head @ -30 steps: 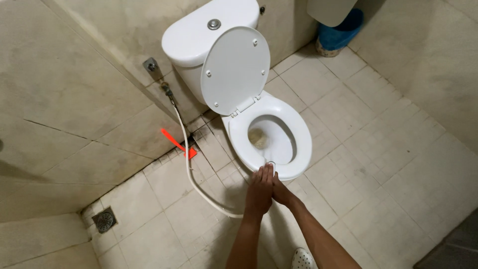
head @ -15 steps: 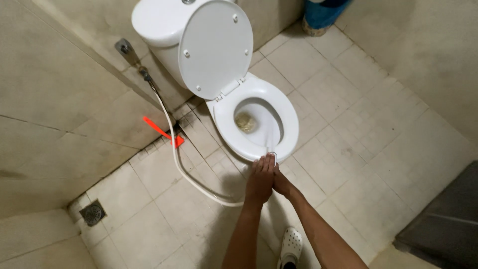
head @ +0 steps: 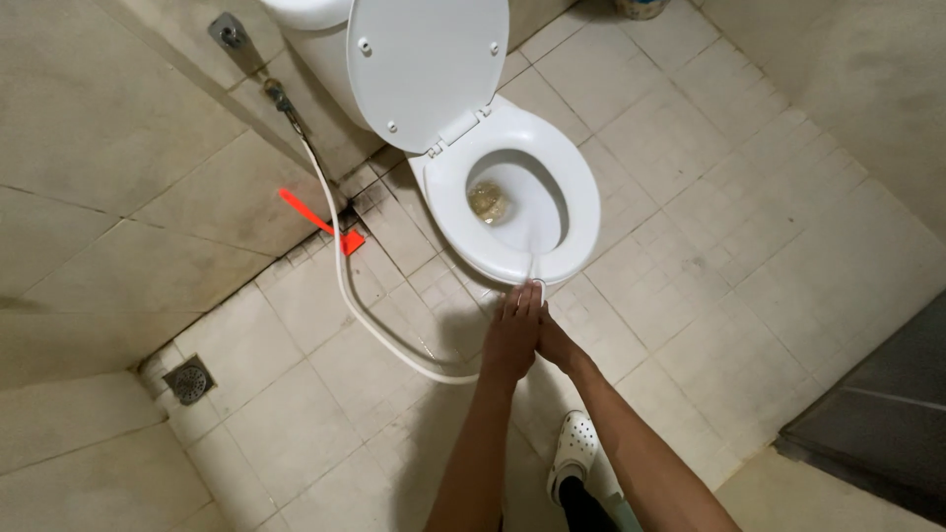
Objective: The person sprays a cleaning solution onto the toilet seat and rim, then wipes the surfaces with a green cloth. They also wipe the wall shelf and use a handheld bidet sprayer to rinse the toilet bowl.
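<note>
My left hand [head: 511, 334] and my right hand [head: 554, 340] are pressed together around a white spray nozzle [head: 537, 289], its tip just showing past my fingers. A thin stream of water leaves the nozzle and lands inside the white toilet bowl [head: 576, 187], where brownish dirt lies in the water. The toilet lid [head: 426, 61] stands raised against the cistern. A white hose [head: 345, 276] runs from a wall valve [head: 229, 32] down across the floor tiles to my hands.
A red brush [head: 320, 222] leans at the foot of the left wall. A round floor drain [head: 189, 380] sits in the left corner. My foot in a white perforated clog [head: 574, 446] stands below my hands. A dark door edge [head: 877, 414] is at lower right.
The view has dropped and moved closer to the toilet. My hands stay clasped on the nozzle and the water stream still falls into the bowl.
</note>
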